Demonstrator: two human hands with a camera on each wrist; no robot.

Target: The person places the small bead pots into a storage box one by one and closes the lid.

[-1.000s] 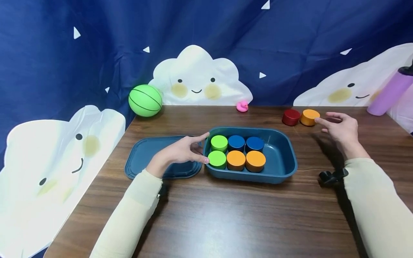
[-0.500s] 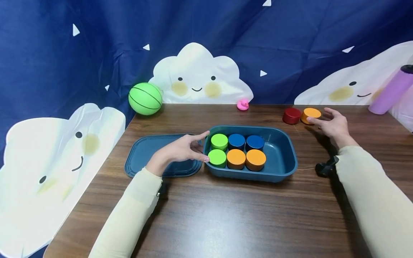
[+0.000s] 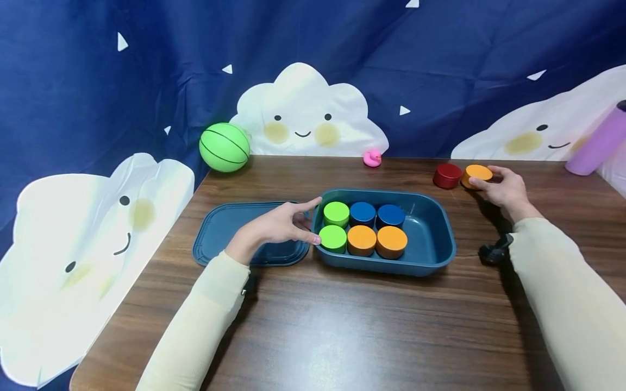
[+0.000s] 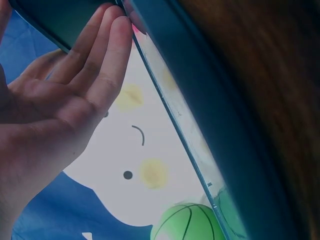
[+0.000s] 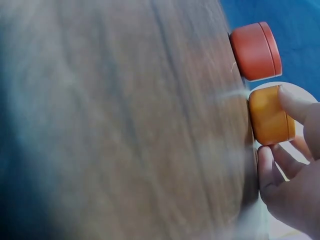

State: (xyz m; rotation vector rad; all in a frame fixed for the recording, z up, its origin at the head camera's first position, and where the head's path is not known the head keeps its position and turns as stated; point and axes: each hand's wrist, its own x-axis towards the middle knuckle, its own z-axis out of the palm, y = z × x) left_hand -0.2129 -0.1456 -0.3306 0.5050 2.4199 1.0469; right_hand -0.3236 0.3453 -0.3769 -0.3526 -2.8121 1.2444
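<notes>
My right hand (image 3: 509, 191) pinches an orange round tin (image 3: 477, 172) at the back right of the table, thumb on one side and fingers on the other. In the right wrist view that orange tin (image 5: 270, 115) still stands on the tabletop, beside a red round tin (image 5: 255, 52). My left hand (image 3: 280, 225) rests at the left end of a dark blue box (image 3: 440, 264), thumb and index finger spread along its rim. Inside the box stand two green tins (image 3: 333, 239), two blue tins (image 3: 362, 213) and two orange tins (image 3: 362, 240); its right part shows bare floor.
A matching blue lid (image 3: 222, 228) lies left of the box, partly under my left hand. Along the back stand a green ball (image 3: 225, 147), a pink rubber duck (image 3: 372, 158) and a purple bottle (image 3: 598, 141). A cloud-patterned blue curtain (image 3: 430, 65) hangs behind the table.
My right hand has moved left to the orange tin, and its thumb and fingers have closed around it. The left hand keeps its place at the box.
</notes>
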